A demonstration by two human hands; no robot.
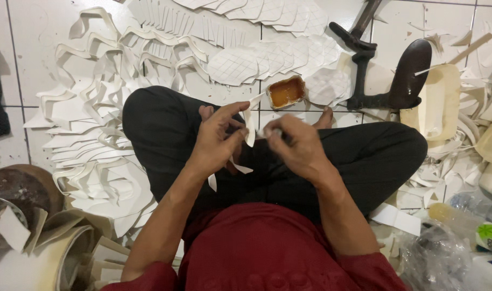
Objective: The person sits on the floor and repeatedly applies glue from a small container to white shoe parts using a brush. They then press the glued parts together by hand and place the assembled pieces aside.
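Left hand (216, 137) fingers (236, 109) were pinched on a narrow white strip (249, 129) — its long axis ran near upright, top end toward the small tin of amber glue (286, 92). Right hand (297, 143) sat just beside, fingers curled closed on a thin tool whose tip met the strip. Both hands were held over the crossed legs; white cut pieces (95, 140) covered the tiled floor (25, 48).

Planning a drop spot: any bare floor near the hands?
Bare tile left of the white cut pieces, at the frame edge, and a strip between glue tray and black iron stand. Crowded: the scrap heap on the right and rolls lower left.
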